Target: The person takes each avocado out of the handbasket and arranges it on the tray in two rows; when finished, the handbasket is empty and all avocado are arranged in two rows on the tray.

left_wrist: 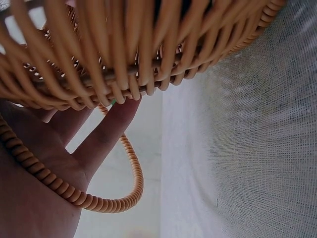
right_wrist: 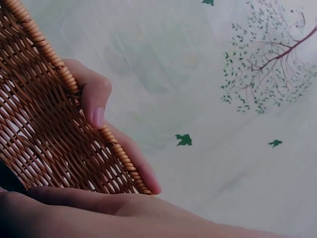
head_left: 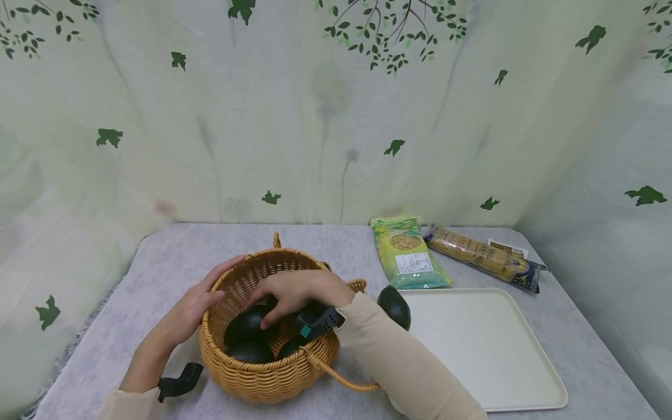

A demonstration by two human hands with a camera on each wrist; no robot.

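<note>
A round wicker basket (head_left: 268,379) stands on the table with several dark green avocados (head_left: 251,352) inside. My left hand (head_left: 191,309) grips its left rim; in the right wrist view the left thumb (right_wrist: 96,101) hooks over the woven edge. In the left wrist view, the left fingers (left_wrist: 106,134) lie against the outside of the wicker. My right hand (head_left: 294,291) reaches down into the basket, thumb and fingers spread around the top of an avocado (head_left: 247,326). The undersides of its fingers are hidden.
At the right lies a white tray (head_left: 478,350), with another avocado (head_left: 395,307) at its left edge beside the right sleeve. Behind it are a green and yellow bag (head_left: 406,251) and a long pasta packet (head_left: 483,256). A basket handle (head_left: 341,379) hangs toward the front.
</note>
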